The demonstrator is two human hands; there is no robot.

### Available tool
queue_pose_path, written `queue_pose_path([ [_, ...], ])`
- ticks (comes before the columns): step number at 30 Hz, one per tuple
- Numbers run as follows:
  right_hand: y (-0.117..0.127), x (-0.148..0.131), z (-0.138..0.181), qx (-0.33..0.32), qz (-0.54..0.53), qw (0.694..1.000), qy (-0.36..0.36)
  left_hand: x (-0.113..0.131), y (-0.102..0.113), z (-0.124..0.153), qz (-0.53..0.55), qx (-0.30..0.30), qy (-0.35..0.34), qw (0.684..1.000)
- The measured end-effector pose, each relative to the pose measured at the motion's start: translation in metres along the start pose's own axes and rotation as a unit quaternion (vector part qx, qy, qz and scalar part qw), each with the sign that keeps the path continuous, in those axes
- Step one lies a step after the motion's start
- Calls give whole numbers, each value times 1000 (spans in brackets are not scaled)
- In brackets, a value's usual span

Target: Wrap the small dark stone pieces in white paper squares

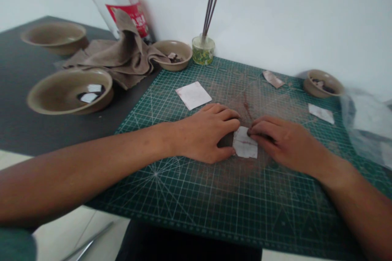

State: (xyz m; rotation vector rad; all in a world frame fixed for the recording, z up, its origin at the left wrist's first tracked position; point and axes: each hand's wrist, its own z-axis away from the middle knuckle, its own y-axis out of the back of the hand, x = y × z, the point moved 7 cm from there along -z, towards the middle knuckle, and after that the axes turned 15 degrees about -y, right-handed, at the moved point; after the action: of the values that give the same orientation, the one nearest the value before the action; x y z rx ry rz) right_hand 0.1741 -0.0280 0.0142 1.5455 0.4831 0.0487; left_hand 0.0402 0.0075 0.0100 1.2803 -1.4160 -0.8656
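Note:
Both hands rest on a green cutting mat stained with reddish-brown powder. Between them lies a small white paper piece with brownish marks. My left hand lies curled at the paper's left edge, fingertips touching it. My right hand presses its bent fingertips onto the paper's right side. A white square sheet lies on the mat just beyond my left hand.
Tan bowls stand around: one with paper scraps, one far left, one by the wall, a small one at right. A brown cloth, a plastic jar, a reed-stick jar, paper scraps and a plastic bag lie about.

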Motion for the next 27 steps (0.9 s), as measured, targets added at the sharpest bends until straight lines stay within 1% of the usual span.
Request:
queue_pose_path([
  [3,-7,-9,4,-51,-9,997,57,1,-2,0,4,-1,1,1000],
  [5,-7,-13,3,-39,4,997,66,1,-2,1,9,3,0,1000],
  [8,0,-6,0,14,31,999,22,2,-3,1,12,8,5,1000],
  [10,2,-5,1,2,31,999,31,1,-4,1,14,7,8,1000],
  [12,-2,-11,4,-33,23,996,74,1,-5,1,16,5,8,1000],
  [14,-4,-17,5,-38,22,994,98,2,-5,1,19,5,6,1000],
  [15,-3,-18,4,-23,27,995,92,1,-5,1,21,5,5,1000],
  [17,1,-13,0,15,42,997,55,1,-5,1,22,1,7,1000],
  [18,3,-10,-1,20,47,998,40,1,-5,1,22,-1,8,1000],
  [20,4,-7,0,-9,42,998,38,0,-5,1,21,-6,11,1000],
  [22,1,-9,5,-65,21,995,69,0,-5,1,21,-6,12,1000],
  [23,0,-11,7,-83,12,993,84,0,-5,1,21,-6,11,1000],
  [24,-1,-13,7,-86,8,992,89,0,-5,1,21,-7,10,1000],
  [25,-1,-14,7,-75,9,994,84,0,-5,1,21,-7,9,1000],
  [27,0,-10,2,-30,24,998,50,0,-5,1,21,-9,9,1000],
])
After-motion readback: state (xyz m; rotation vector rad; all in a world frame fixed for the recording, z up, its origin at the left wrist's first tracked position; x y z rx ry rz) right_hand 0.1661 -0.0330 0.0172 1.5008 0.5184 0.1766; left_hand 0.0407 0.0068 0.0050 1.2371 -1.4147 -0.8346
